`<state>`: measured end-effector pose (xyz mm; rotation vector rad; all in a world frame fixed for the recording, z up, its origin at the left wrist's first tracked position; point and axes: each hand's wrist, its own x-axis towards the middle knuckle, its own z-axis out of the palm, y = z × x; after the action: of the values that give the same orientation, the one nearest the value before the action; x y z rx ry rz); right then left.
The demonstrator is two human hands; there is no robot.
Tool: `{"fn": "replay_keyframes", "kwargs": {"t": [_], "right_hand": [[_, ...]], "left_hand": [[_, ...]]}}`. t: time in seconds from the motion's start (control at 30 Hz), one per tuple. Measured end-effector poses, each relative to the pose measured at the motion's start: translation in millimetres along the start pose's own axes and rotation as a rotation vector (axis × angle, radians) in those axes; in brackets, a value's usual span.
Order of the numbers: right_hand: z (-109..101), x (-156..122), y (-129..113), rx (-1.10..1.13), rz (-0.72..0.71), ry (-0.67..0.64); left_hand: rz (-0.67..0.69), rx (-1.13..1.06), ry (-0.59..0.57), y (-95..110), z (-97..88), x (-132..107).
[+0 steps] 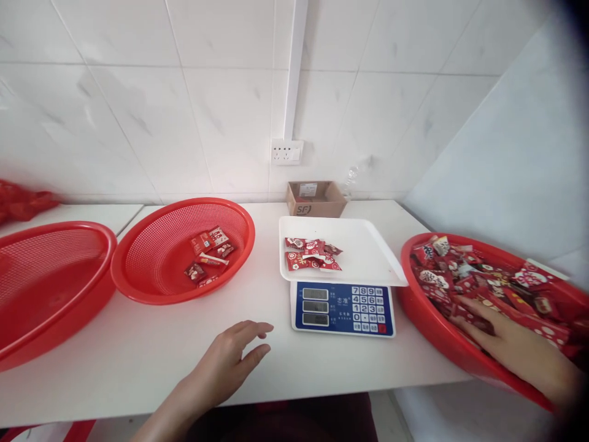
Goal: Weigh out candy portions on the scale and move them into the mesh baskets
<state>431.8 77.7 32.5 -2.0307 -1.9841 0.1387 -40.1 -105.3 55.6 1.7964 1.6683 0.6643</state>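
Observation:
My right hand (510, 341) reaches into the red basket on the right (427, 341), its fingers among many red candy packets (488, 276); whether it grips one is hidden. Above the table's front part, my left hand (234, 359) hovers with thumb and fingers apart, holding nothing. A digital scale (343, 309) with a blue keypad sits between the hands. On its white tray (363, 258) lies a small group of red candy packets (310, 253). The middle red basket (181, 212) holds several more packets (209, 252).
Another red basket (53, 236) stands at the far left, with red material (23, 201) behind it. A small cardboard box (317, 199) is behind the scale, below a wall socket (286, 151). The white table (262, 301) runs along the tiled wall.

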Motion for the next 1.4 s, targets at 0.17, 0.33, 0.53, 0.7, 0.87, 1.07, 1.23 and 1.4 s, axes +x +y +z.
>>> {"fn": "replay_keyframes", "kwargs": {"t": [0.17, 0.33, 0.53, 0.7, 0.87, 1.07, 1.23, 1.4], "right_hand": [[5, 12, -2, -0.018, 0.03, -0.135], [8, 14, -2, -0.101, 0.08, -0.144], [2, 8, -8, -0.203, 0.081, -0.086], [-5, 0, -20, -0.225, 0.098, -0.069], [-13, -5, -32, -0.172, 0.214, -0.086], [-14, -6, -34, -0.13, 0.185, -0.12], [-17, -8, -33, -0.087, 0.098, 0.119], [-39, -20, -58, 0.043, 0.122, 0.64]], "left_hand": [[0.022, 0.002, -0.005, 2, 5.3, 3], [0.007, 0.015, -0.018, -1, 6.0, 2], [0.004, 0.03, -0.019, -1, 7.2, 2], [0.06, 0.054, 0.024, -6, 12.4, 8], [0.106, 0.08, 0.043, -11, 16.8, 15], [0.113, 0.122, 0.028, -15, 17.5, 16], [0.104, 0.104, 0.017, -15, 16.9, 12], [0.083, 0.079, -0.005, -9, 13.0, 9]]}}
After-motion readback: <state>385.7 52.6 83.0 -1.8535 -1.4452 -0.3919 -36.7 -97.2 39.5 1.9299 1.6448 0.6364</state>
